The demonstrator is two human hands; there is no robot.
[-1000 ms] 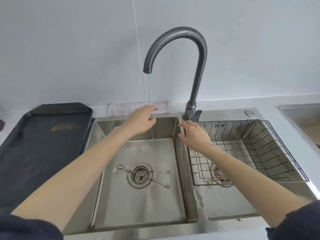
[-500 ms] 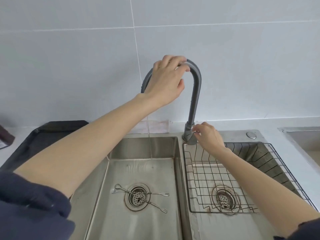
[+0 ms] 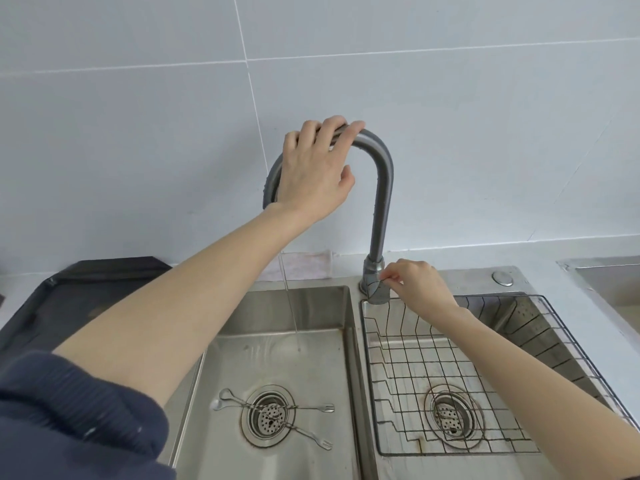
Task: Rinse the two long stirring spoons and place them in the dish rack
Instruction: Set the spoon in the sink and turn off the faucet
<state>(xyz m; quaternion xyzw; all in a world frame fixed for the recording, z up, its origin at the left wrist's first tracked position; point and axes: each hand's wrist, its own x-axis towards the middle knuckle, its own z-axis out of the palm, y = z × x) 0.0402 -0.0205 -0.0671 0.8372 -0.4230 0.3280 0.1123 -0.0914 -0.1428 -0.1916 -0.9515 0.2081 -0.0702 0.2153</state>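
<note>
Left hand (image 3: 313, 168) wraps the curved grey tap (image 3: 381, 188), hiding its spout. Right hand (image 3: 420, 284) pinches the lever (image 3: 377, 289). Two thin steel spoons (image 3: 277, 412) cross the drain; wire rack (image 3: 450, 375) alongside.

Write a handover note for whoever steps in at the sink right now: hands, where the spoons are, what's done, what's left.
Left hand: draped over the top of the faucet arch, gripping it.
Right hand: fingertips pinching the faucet lever at the base.
Water: a thin stream runs into the left basin.
Two long stirring spoons: lying crossed over the left basin's drain, untouched, not under the stream.
Dish rack: in the right basin, holding no utensils.
Done: tap on.
Left: pick up both spoons, rinse them, set them in the rack.
</note>
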